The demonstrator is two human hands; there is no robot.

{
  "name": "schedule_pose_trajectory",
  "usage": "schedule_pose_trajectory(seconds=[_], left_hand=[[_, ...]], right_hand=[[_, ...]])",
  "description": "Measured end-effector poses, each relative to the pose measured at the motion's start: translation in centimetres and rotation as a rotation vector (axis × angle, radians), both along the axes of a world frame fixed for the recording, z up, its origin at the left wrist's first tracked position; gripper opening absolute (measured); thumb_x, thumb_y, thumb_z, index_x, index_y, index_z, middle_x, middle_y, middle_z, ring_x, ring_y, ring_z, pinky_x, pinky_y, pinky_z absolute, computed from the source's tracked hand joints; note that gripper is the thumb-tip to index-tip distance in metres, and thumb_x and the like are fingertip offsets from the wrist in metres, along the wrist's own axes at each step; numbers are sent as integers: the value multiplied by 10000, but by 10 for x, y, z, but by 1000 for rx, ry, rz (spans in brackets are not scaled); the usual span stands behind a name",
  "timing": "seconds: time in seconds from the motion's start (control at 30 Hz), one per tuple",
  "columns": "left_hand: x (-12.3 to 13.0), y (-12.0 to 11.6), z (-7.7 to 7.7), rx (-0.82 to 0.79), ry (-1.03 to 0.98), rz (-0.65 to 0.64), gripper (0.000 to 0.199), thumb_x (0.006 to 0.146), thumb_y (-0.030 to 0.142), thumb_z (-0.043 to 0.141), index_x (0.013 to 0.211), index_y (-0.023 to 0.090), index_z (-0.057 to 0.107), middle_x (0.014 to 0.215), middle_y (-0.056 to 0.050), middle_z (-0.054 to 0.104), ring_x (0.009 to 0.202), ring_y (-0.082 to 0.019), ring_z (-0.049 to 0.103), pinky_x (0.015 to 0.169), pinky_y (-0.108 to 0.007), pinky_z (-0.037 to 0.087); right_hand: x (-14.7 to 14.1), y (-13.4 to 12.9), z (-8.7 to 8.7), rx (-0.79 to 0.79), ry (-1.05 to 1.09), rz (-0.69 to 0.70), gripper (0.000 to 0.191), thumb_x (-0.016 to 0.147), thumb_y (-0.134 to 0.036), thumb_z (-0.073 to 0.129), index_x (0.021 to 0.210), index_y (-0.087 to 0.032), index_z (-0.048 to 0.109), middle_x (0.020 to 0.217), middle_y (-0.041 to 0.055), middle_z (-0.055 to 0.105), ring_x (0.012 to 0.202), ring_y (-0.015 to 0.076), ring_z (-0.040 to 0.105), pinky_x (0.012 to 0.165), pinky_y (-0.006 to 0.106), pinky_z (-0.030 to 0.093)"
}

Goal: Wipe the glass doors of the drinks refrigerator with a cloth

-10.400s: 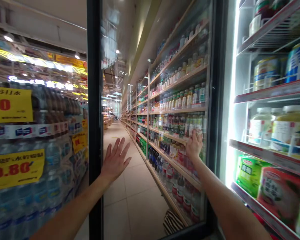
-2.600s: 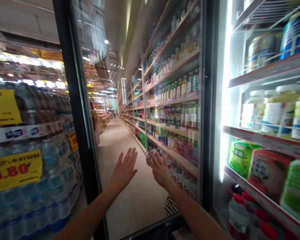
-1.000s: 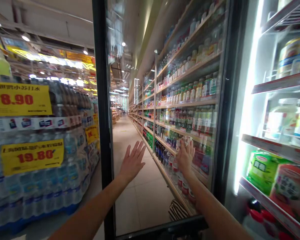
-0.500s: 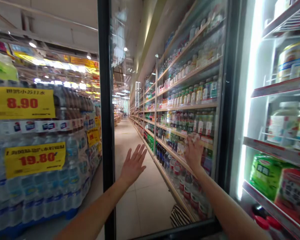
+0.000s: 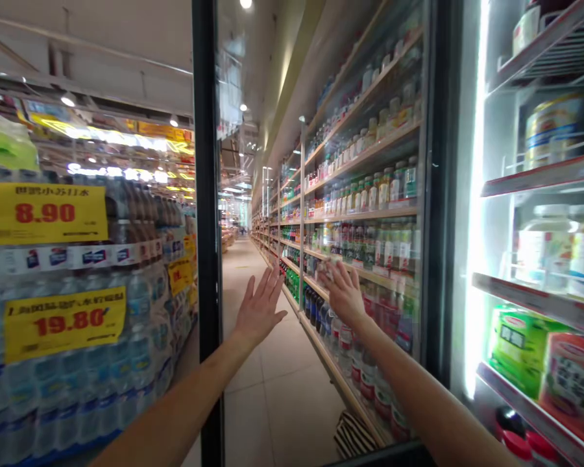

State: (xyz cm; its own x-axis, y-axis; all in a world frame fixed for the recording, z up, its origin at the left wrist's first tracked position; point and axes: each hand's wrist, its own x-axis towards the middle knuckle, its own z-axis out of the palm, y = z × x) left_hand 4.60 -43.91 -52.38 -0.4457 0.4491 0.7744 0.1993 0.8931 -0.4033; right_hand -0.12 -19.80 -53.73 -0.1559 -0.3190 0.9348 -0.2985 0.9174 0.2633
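A tall fridge door with a black frame and a glass pane (image 5: 243, 415) stands open in front of me. My left hand (image 5: 260, 305) lies flat against the glass, fingers spread, with nothing in it. To its right, my right hand (image 5: 345, 292) presses a crumpled whitish cloth (image 5: 325, 272) on the pane. The fingers partly cover the cloth, and its exact kind is blurred.
Packs of bottled water (image 5: 73, 370) are stacked on the left under yellow price signs (image 5: 65, 322). The lit fridge shelves (image 5: 540, 295) at right hold bottles and a green package (image 5: 520, 347). Rows of drinks and a striped item (image 5: 353, 436) show in the glass.
My right hand has swept left across the glass with the cloth, closer to my left hand. My left hand stays nearly in place on the pane.
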Motion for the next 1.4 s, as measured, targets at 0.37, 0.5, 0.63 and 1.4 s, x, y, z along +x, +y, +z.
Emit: schedule_pose_trajectory(seconds=[0.37,0.5,0.63,1.4], left_hand=[[3,1,19,75,26,11,712,813,490,505,1388,125,299,1468,-126,241,1375,-258,177,1106,-468,164],[3,2,31,88,30,20,723,818,492,499,1391,109,283,1468,-132,229,1372,-260,192,1100,-480,171],[3,-1,31,62,32,29,725,812,494,507,1389,112,291,1470,-131,223,1371,-263,195,1099,-474,179],[0,7,49,61,77,4,694,838,446,484,1400,108,259,1474,-119,226,1378,-252,168,1106,-467,176]], right_hand=[[-7,-6,37,-281,17,-17,471,825,-164,383,1273,-251,500,1382,86,419,1355,269,204,1048,497,234],[5,-37,27,103,-42,73,492,810,-142,439,1273,-299,491,1406,20,409,1367,226,182,1097,466,128],[1,-5,34,23,-55,23,483,811,-130,424,1252,-307,511,1398,23,417,1355,223,216,1088,481,152],[-13,40,67,-423,14,-56,481,797,-142,392,1255,-205,524,1395,121,401,1330,303,271,1014,525,294]])
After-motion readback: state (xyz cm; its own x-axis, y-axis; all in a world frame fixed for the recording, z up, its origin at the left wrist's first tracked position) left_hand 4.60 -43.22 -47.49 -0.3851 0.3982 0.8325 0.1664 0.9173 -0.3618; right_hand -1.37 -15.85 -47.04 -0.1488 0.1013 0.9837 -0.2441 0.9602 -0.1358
